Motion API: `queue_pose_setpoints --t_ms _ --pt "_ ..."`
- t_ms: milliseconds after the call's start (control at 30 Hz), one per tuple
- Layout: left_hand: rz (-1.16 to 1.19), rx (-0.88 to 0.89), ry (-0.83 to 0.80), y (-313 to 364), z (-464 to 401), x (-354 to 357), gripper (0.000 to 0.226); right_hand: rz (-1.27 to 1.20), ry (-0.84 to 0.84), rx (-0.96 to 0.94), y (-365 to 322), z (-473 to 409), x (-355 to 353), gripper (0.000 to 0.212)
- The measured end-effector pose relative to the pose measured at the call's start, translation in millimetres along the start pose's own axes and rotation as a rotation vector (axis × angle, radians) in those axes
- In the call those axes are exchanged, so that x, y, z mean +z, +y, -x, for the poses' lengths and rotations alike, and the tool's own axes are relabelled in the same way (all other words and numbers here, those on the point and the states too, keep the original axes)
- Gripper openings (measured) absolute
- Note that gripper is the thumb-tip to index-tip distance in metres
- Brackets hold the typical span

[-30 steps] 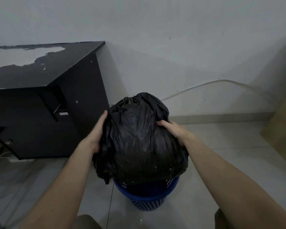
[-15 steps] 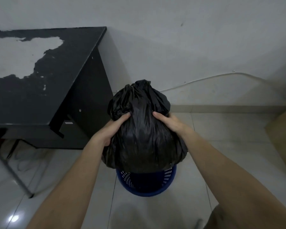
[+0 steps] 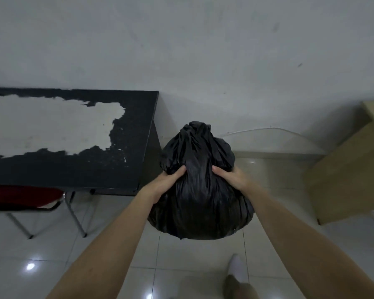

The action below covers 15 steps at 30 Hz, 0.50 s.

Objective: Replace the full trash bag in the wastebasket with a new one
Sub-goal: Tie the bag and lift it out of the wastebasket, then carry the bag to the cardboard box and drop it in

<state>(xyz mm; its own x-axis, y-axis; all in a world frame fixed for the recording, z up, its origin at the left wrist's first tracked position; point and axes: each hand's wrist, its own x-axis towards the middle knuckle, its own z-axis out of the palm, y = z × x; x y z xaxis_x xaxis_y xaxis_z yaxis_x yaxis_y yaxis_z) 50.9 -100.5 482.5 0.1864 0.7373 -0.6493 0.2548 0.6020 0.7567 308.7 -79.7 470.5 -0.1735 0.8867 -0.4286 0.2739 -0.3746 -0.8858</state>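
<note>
The bulging, gathered-shut black trash bag (image 3: 200, 197) hangs above the tiled floor (image 3: 52, 251), its contents hidden, with left hand (image 3: 167, 181) and right hand (image 3: 231, 178) each clenched in a grip round its neck.

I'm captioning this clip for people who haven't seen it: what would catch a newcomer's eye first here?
A bulging black trash bag fills the centre, held up over the tiled floor with the left hand and right hand gripping it at each side below its bunched neck. To the left stands a black table with its top surface peeled to a pale patch.
</note>
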Motion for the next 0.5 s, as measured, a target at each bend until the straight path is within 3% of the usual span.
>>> queue_pose_setpoints --t_ms 267,500 --pt "-0.027 0.064 -0.001 -15 128 -10 0.121 0.028 0.04 -0.012 -33 116 52 0.112" --pt "0.005 0.128 0.099 -53 194 -29 0.117 0.058 -0.005 -0.11 -41 158 102 0.092"
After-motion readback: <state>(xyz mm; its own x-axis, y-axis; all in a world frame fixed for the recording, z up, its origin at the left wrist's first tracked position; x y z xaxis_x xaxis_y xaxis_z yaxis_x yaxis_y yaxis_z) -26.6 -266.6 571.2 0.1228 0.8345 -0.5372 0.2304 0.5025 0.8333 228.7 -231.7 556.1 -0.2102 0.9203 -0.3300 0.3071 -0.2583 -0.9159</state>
